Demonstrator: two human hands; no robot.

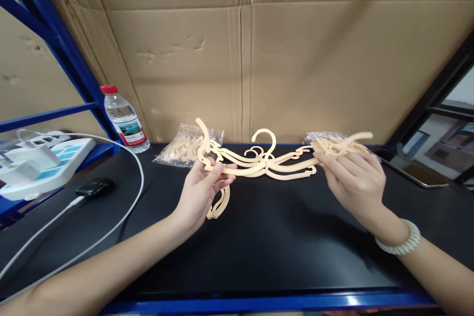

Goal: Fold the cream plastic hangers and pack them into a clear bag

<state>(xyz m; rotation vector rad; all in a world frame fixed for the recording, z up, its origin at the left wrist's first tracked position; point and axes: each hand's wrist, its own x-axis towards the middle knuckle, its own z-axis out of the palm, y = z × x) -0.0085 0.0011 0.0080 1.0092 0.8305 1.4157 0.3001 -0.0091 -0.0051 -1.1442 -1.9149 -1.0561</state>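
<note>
A pale cream hanger [266, 163] with a smooth, slightly glossy surface spans the middle of the frame, raised over the black tabletop [259, 252]. Its rounded hook rises at the centre and curls over toward the left, its opening facing left; below the hook, two slim arms spread sideways from a central joint. Each outer end bears a curved piece: the left one stands up and bends, the right one slants up to the right. The left hand [198, 185], left of centre, pinches the left arm between thumb and fingers; the right hand [353, 177], at centre right, pinches the right arm near its end, fingers curled. Other cream hangers [291, 177] lie just behind and below, partly overlapped by it, so their exact number is hard to tell. A curved cream piece [226, 197] lies below the left hand. Clear bags [174, 158] of similar parts sit near both hands.
</note>
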